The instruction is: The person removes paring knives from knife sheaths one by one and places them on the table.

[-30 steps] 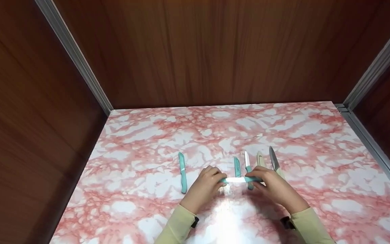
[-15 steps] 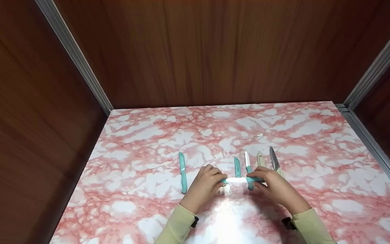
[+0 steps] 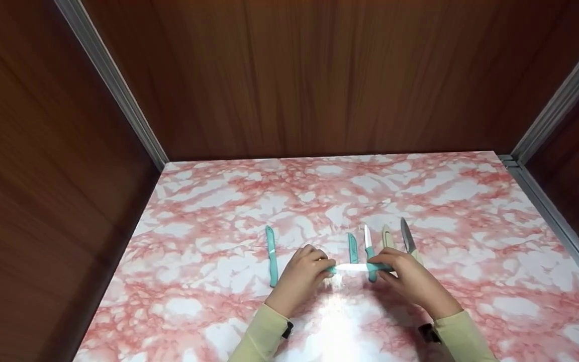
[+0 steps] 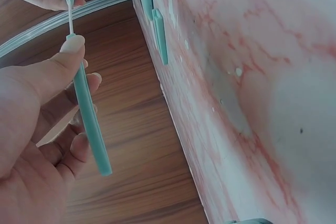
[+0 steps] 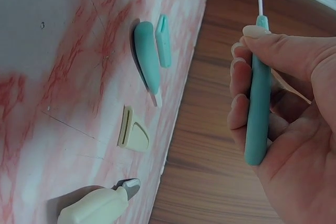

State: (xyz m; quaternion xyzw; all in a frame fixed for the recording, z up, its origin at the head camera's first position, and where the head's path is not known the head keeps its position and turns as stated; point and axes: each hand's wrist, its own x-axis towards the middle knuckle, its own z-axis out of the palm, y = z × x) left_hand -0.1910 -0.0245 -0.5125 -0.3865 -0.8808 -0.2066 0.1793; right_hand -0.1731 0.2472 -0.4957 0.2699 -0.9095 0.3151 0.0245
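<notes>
In the head view, my right hand (image 3: pixel 406 276) grips the teal handle of a paring knife (image 3: pixel 353 267), its white blade pointing left. My left hand (image 3: pixel 303 275) pinches a teal knife sheath (image 4: pixel 92 114) between thumb and fingers, mostly hidden by that hand from above. The blade tip enters the sheath's mouth, and most of the blade shows between both hands. In the right wrist view, fingers and thumb wrap the handle (image 5: pixel 258 108). Just beyond the hands lie a loose teal sheath (image 3: pixel 353 247) and a second teal-handled knife (image 3: pixel 368 239).
Right of these are a cream sheath (image 3: pixel 387 236) and a larger knife (image 3: pixel 407 235) with a grey blade and cream handle. A teal knife in its sheath (image 3: pixel 272 256) lies left of my left hand. Wooden panels enclose the marbled table (image 3: pixel 194 311).
My right hand has drawn slightly to the right with the knife, so a little more white blade shows. The left hand and the things on the table stay almost still.
</notes>
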